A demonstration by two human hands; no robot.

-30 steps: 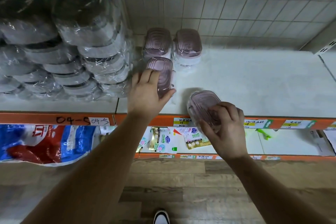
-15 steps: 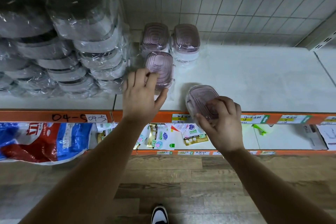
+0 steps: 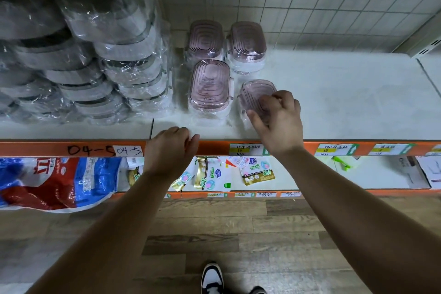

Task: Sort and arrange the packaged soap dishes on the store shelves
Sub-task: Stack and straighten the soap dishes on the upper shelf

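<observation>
The right hand (image 3: 278, 124) pinches with curled fingers (image 3: 283, 98); left hand (image 3: 170, 150) relaxed.

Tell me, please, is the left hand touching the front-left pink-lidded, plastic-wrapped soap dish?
Apart. The head view shows the left hand at the orange shelf edge, with a strip of bare white shelf between its fingers and the soap dish.

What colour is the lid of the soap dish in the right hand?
Translucent pink lid on the soap dish; head view.
</observation>
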